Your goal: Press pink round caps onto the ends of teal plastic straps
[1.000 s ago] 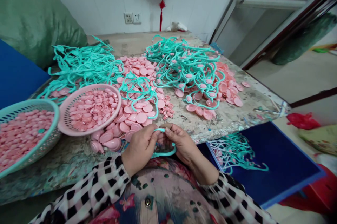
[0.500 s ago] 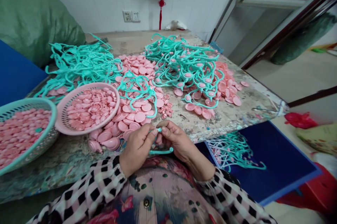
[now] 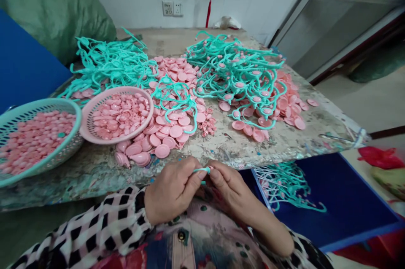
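Observation:
In front of my body, at the table's near edge, my left hand (image 3: 175, 189) is closed around a thin teal plastic tube (image 3: 201, 170). The tube's end shows between thumb and forefinger. My right hand (image 3: 232, 191) meets it there, thumb and fingers pinched at the tube's end on a small pink piece (image 3: 211, 168), mostly covered by the fingertips. The rest of the tube is hidden behind the hands. Just beyond them lie small pink knobs (image 3: 209, 123), pink discs (image 3: 162, 151) and a few loose teal tubes (image 3: 177, 100).
A pink basket (image 3: 85, 123) and a teal basket (image 3: 77, 127) of pink parts stand left. Teal tubes (image 3: 110, 62) are heaped behind; another heap with pink ovals (image 3: 237, 79) lies right. A blue box (image 3: 344, 193) holding tubes is below the table's right edge.
My view has tilted down and turned slightly left. Both hands have come closer together around the teal tube's end, and the lower tube end hanging below them is now mostly hidden.

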Demonstrator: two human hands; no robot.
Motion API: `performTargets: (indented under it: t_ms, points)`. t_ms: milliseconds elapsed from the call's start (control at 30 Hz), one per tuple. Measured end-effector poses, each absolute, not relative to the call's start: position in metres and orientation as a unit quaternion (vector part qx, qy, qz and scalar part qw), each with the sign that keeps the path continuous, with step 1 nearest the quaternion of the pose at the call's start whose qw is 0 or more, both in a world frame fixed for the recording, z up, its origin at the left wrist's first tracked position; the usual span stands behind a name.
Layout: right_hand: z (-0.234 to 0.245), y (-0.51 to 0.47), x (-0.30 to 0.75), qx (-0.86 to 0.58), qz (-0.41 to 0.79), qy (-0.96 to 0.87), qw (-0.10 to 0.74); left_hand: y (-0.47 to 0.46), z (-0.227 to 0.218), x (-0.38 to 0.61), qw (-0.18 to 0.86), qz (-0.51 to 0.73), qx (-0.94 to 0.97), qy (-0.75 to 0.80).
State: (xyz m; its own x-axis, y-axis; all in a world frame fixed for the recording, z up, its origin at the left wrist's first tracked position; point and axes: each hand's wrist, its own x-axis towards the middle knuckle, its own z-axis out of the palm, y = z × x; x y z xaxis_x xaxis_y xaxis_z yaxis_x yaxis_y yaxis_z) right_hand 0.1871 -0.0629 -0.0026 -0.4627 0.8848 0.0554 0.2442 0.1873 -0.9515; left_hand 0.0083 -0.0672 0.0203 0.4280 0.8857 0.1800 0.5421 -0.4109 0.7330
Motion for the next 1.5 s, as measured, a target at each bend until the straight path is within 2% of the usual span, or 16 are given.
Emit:
performTargets:
  t_ms: [400,733,967,1067,1133,1333,1400,1500]
  points:
    - [0.004,-0.087,0.176,-0.324,0.368,-0.812,0.317,-0.107,0.024,-0.006,0.266,0.298,0.804,0.440]
    - [0.021,-0.133,0.179,-0.296,0.344,-0.829,0.327,-0.156,0.035,0.002,0.148,0.320,0.844,0.405]
    - [0.031,-0.148,0.187,-0.274,0.474,-0.774,0.318,-0.174,0.043,0.014,0.106,0.333,0.847,0.400]
    - [0.037,-0.151,0.190,-0.273,0.477,-0.765,0.334,-0.177,0.048,0.019,0.124,0.359,0.828,0.413]
    - [0.039,-0.153,0.193,-0.286,0.402,-0.798,0.347,-0.177,0.052,0.021,0.166,0.377,0.803,0.430]
    - [0.030,-0.154,0.199,-0.311,-0.043,-0.865,0.392,-0.177,0.055,0.027,0.266,0.395,0.743,0.470]
    - [0.027,-0.151,0.197,-0.304,-0.103,-0.863,0.389,-0.176,0.055,0.029,0.290,0.402,0.729,0.471]
    - [0.027,-0.141,0.192,-0.301,-0.130,-0.861,0.388,-0.169,0.057,0.030,0.304,0.411,0.716,0.475]
